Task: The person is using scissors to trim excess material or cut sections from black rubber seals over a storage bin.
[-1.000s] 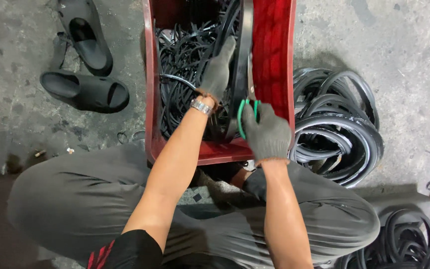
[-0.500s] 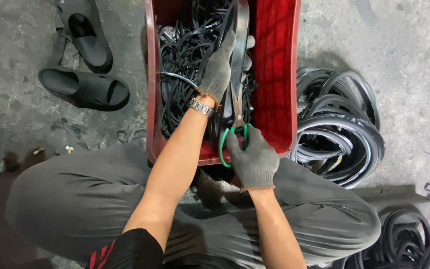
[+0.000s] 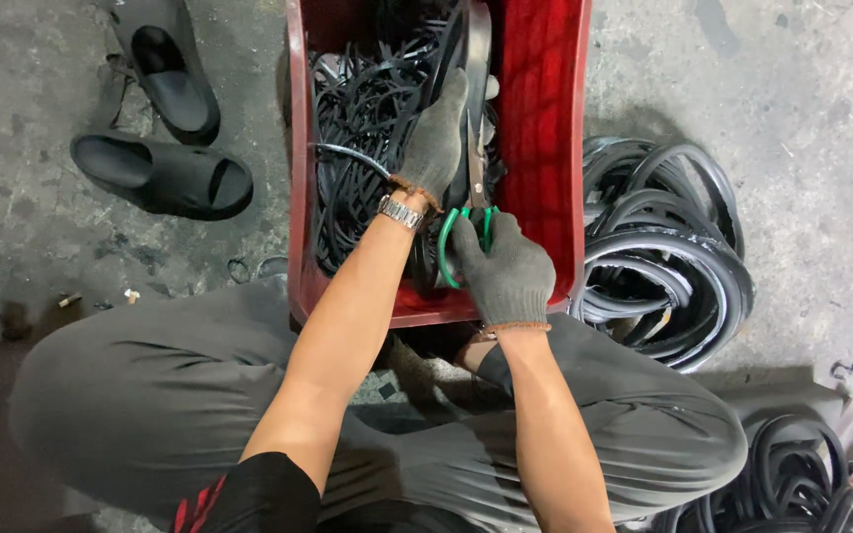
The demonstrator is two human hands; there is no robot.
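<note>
Mid-frame over red crate point(image 3: 545, 118): left hand point(image 3: 436, 138) steadies rubber strip point(image 3: 478, 59) (kept taut), right hand point(image 3: 505, 271) clasps green-handled scissors point(image 3: 471, 212) for cutting.

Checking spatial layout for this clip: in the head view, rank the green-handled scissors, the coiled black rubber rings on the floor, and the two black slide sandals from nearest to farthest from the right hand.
1. Green-handled scissors: in the right hand, over the red crate.
2. Coiled black rubber rings: on the floor, right of the crate.
3. Black slide sandals: on the floor, far left of the crate.
</note>
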